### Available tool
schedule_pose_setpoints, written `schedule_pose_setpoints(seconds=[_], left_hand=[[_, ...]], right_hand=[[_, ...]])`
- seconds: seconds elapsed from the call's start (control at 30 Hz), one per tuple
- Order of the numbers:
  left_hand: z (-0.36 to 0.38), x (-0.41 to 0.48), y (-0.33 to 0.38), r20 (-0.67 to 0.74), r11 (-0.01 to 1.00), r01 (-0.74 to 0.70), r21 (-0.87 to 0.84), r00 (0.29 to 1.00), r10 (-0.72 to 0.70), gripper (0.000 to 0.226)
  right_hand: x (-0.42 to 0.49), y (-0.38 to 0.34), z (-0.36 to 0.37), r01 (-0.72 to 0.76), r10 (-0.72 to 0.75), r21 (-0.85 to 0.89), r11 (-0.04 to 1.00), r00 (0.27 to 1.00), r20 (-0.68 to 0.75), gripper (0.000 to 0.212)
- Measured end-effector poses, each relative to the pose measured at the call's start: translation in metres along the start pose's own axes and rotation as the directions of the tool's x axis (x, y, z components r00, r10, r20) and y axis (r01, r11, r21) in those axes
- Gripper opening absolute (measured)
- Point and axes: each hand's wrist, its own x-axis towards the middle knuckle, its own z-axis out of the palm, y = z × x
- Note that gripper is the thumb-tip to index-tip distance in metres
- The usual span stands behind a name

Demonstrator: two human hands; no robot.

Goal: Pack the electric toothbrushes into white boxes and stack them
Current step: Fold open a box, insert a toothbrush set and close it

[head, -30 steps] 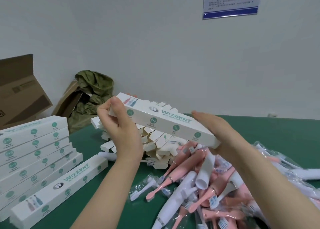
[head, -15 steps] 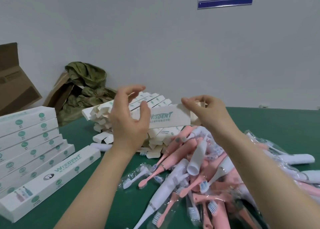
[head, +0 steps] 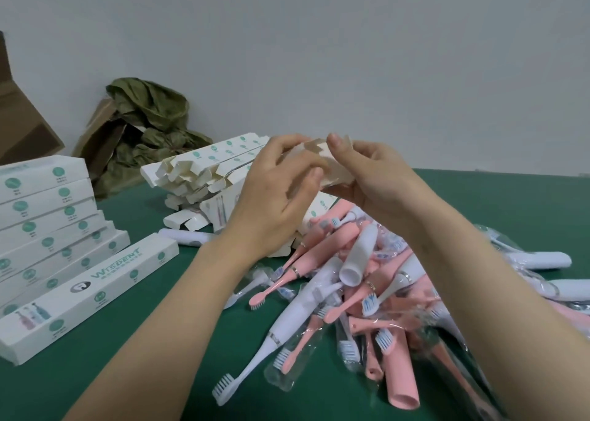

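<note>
- Head view: both hands are raised over the pile with one white box (head: pixel 332 167) held between them, open end toward the camera and its beige tuck flaps showing.
- Left hand (head: pixel 271 194): fingers curled round the box body, thumb pressed on the near face.
- Right hand (head: pixel 376 181): thumb and fingertips pinch the flap end. Can't tell which flap is being worked.
- Can't tell whether the box is already loaded, its inside is hidden.
- Handling, box: thin carton, light, walls cave if squeezed mid-span. Best to grip near the corners and edges and fold the flaps along their creases.
- Loose toothbrushes (head: pixel 367 277), pink and white, lie heaped on the green table (head: pixel 159 341) just below the hands, many in clear sleeves.
- Handling, brush: rigid plastic, light, but the film looks slippery and crinkly. Take it by the thick handle, not the bristle head, and feed it in lengthwise.
- The heap is tangled, so pulling one brush will likely drag its neighbours.
- Empty cartons (head: pixel 204 171) are piled behind the hands with flaps open.
- Finished stack (head: pixel 48 216) sits far left, with one more closed box (head: pixel 95 289) lying just in front of it.
- Stacking: the smooth faces may slide, so square the edges.
</note>
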Motion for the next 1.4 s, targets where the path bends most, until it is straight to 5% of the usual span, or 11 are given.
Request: schedule_pose_setpoints(seconds=[0.13,0.3,0.5,0.63,0.87,1.0,1.07,1.13,1.2,1.27,1.4], left_hand=[[-0.002,0.0,0.004,0.041,0.998,0.068,-0.012,0.997,-0.068,0.042],[-0.004,-0.001,0.007,0.085,0.987,0.0,0.163,0.996,-0.014,0.062],[-0.01,0.003,0.006,0.108,1.0,0.022,0.009,0.994,-0.023,0.051],[-0.008,0.005,0.011,-0.068,0.989,0.1,-0.108,0.992,-0.108,0.032],[-0.013,0.001,0.009,0.049,0.995,0.095,0.039,0.994,-0.097,0.044],[-0.014,-0.001,0.001,0.011,0.981,0.05,0.19,0.999,-0.053,0.044],[-0.014,-0.002,-0.002,-0.004,0.973,0.054,0.227,0.999,-0.054,0.039],[-0.013,-0.004,-0.004,-0.014,0.971,0.069,0.229,0.998,-0.067,0.035],[-0.012,-0.004,-0.006,-0.02,0.967,0.084,0.239,0.996,-0.082,0.034],[-0.011,-0.004,-0.007,-0.017,0.964,0.092,0.251,0.996,-0.091,0.034],[-0.007,-0.006,-0.011,-0.011,0.955,0.102,0.28,0.995,-0.103,0.033]], right_hand=[[0.001,0.004,-0.002,0.037,-0.04,-0.137,0.99,0.999,-0.019,0.022],[0.001,0.002,-0.004,0.009,-0.009,0.006,1.0,1.0,0.021,0.021],[-0.001,0.0,-0.005,0.06,-0.059,-0.035,0.998,0.998,0.033,0.014],[-0.001,0.001,-0.001,0.088,-0.085,-0.081,0.993,0.995,0.043,0.01],[0.001,0.005,0.001,0.087,-0.086,-0.092,0.992,0.996,0.015,0.016],[0.003,0.002,-0.003,0.035,-0.03,-0.043,0.998,0.994,0.105,0.039],[0.002,-0.002,-0.013,0.041,-0.031,-0.11,0.993,0.995,0.09,0.026],[-0.001,-0.006,-0.028,0.114,-0.078,-0.453,0.884,0.992,0.098,0.022],[-0.008,-0.005,-0.036,0.232,0.016,-0.831,0.506,0.961,0.278,0.041],[-0.016,0.004,-0.041,0.317,0.261,-0.936,0.154,0.901,0.348,0.055],[-0.028,0.018,-0.04,0.35,0.354,-0.937,0.012,0.874,0.332,0.051]])
